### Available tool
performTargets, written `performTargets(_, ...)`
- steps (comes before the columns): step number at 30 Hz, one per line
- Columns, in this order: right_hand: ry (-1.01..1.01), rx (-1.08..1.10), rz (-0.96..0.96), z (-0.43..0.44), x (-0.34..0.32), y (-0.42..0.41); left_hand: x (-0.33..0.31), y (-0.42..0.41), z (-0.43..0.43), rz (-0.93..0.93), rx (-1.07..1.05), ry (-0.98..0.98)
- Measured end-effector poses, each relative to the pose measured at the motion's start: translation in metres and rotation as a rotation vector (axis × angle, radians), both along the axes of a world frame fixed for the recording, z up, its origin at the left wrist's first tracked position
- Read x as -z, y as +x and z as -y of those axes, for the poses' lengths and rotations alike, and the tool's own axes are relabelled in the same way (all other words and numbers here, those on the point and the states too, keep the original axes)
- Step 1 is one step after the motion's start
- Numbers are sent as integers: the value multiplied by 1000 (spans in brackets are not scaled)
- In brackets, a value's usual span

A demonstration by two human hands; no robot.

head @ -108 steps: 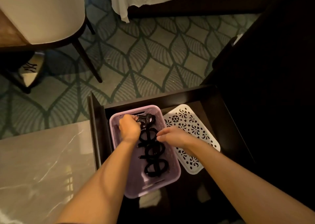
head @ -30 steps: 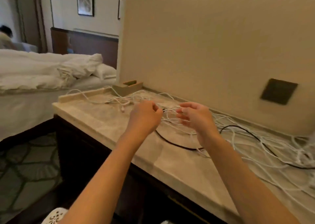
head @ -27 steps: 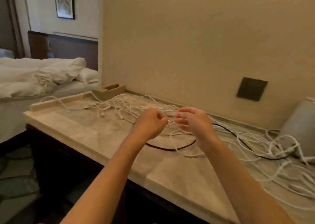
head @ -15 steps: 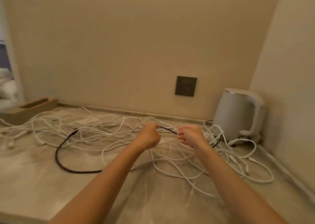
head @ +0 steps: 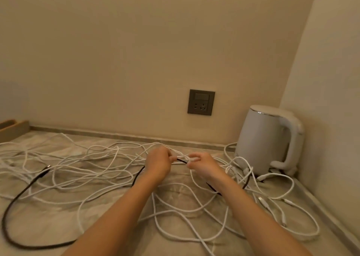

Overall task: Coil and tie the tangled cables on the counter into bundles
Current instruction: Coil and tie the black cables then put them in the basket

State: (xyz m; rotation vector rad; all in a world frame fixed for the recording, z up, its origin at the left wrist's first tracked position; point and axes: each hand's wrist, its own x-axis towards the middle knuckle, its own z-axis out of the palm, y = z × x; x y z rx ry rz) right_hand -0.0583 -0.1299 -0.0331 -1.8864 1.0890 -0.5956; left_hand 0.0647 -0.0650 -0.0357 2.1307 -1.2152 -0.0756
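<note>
Two hands, held just above the desk [head: 48, 222], near each other but not touching.

- The left hand [head: 158, 163] has its fingers curled and pinches the black cable [head: 181, 160].
- The right hand [head: 202, 166] has its fingertips closed on the same black cable. A short, taut stretch spans the gap between the hands. A white strand seems caught in this pinch too, but I cannot tell for certain.

One black cable. From the left hand it drops to the desk and sweeps in a wide loop across the front left. A plug end lies free among the white strands. On the other side it passes under the right forearm toward the kettle [head: 263, 139].

Several white cables [head: 93, 170], number not countable. They lie in a loose tangle from the left edge of the desk to the kettle's foot, crossing over and under the black one.

Handling, as judged:
- All the cables look thin, light and limp, and will keep no shape unless held.
- The smooth jackets are likely to slip through a soft pinch.
- Plug ends are apt to snag on crossings.
- The best hold is close behind a free plug, drawing the length out hand over hand before coiling.

One white kettle stands in the back right corner. One dark wall socket [head: 201, 102] sits above the desk. One wooden tray [head: 11, 127] shows at the far left.
</note>
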Motion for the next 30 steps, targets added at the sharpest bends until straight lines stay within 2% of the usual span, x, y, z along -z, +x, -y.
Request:
performTargets(2, -60, -54, -81, 6, -2, 7, -6, 3, -3, 46, -19, -140)
performTargets(6, -379, -4, -299, 12, -13, 17, -23, 10, -7, 9, -66, -393)
performTargets(10, -350, 20, -377, 18, -37, 23, -44, 26, -10, -86, -179, -510)
performTargets(12, -337, 3, -273, 17, -48, 28, -49, 33, -12, -56, -227, -473)
performTargets(13, -326, 2, -160, 16, -54, 30, -50, 35, -13, 3, -247, -414)
performTargets(16, -225, -41, 191, 9, -66, 34, -58, 34, -16, 316, -258, -185)
performTargets(18, -281, -107, 232, 5, -73, 34, -66, 29, -18, 501, -194, -126)
performTargets(20, -287, -180, 259, -2, -83, 34, -74, 23, -17, 579, -85, -132)
performTargets(22, -214, -201, 292, -7, -93, 33, -83, 20, -18, 531, 6, -128)
performTargets(24, -149, -185, 242, -10, -101, 31, -88, 22, -21, 378, 14, -191)
performTargets(28, -111, -201, -7, -10, -107, 14, -89, 32, -32, 225, -154, -307)
performTargets(30, -71, -188, 2, -9, -103, 6, -89, 38, -39, 219, -227, -285)
